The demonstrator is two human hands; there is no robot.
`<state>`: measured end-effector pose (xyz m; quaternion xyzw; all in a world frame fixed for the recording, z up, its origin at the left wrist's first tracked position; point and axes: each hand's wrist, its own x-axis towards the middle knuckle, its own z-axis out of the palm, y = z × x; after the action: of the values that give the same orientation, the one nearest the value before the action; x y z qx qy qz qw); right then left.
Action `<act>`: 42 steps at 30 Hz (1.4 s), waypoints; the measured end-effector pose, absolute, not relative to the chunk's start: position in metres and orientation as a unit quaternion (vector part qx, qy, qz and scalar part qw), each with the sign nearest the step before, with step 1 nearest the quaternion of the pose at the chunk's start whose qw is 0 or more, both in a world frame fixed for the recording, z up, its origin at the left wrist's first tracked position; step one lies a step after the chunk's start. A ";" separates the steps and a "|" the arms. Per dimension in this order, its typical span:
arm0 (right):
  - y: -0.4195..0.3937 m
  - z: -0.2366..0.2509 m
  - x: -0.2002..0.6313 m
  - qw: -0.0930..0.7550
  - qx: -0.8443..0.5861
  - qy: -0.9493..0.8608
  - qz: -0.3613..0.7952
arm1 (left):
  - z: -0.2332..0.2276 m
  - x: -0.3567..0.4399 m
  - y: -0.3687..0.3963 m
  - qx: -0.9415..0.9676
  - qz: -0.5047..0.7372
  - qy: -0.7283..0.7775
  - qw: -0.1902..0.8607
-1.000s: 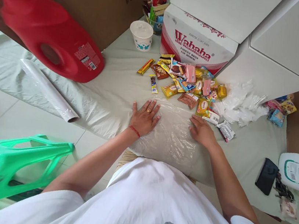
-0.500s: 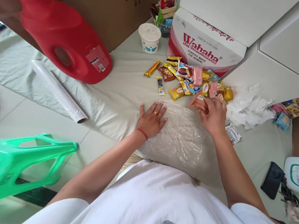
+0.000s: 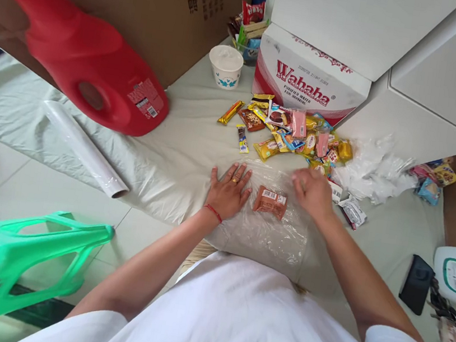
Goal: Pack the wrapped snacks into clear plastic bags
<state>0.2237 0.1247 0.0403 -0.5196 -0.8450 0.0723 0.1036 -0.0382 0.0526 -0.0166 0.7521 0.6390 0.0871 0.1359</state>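
Observation:
My left hand (image 3: 228, 191) lies flat with fingers spread on the left part of a sheet of clear plastic film (image 3: 274, 234). On the film, just right of that hand, sits a brown snack packet (image 3: 271, 202) with a white barcode label. My right hand (image 3: 313, 193) hovers at the film's far right edge, a little blurred, its fingers loosely bent and apart with nothing visible in them. Beyond it is a pile of wrapped snacks (image 3: 295, 128) in yellow, pink, blue and brown. Two white packets lie beside my right wrist, the nearer one a silvery-white packet (image 3: 353, 212).
A Wahaba-style water carton (image 3: 309, 77) and a paper cup (image 3: 225, 67) stand behind the pile. To the left are a red jug (image 3: 97, 73), a white roll (image 3: 84, 148) and a green stool (image 3: 16, 254). Crumpled plastic bags (image 3: 376, 169) and a phone (image 3: 416, 283) lie right.
My right hand has set the brown packet down on the film, let go of it and moved back toward the pile. My left hand stays spread on the film.

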 end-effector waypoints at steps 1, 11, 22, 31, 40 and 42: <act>0.148 0.044 0.225 0.100 -0.536 -0.837 0.036 | -0.017 -0.038 0.052 0.752 0.089 0.639 0.134; 0.256 0.052 0.217 0.167 -0.509 -0.845 -0.005 | -0.019 -0.039 0.052 0.754 0.097 0.637 0.126; 0.236 0.037 0.219 0.056 -0.482 -0.874 -0.024 | -0.019 -0.040 0.052 0.760 0.094 0.632 0.121; 0.248 0.060 0.194 0.109 -0.511 -0.853 -0.013 | -0.019 -0.041 0.051 0.761 0.091 0.633 0.109; 0.176 0.068 0.236 0.270 -0.522 -0.776 0.231 | -0.016 -0.041 0.051 0.759 0.088 0.634 0.118; 0.170 0.054 0.241 0.259 -0.540 -0.758 0.257 | -0.016 -0.041 0.051 0.760 0.085 0.633 0.119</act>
<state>0.2410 0.1703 0.0538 -0.5404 -0.7582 0.2566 0.2595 -0.0410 0.0513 -0.0160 0.7603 0.6329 0.0851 0.1187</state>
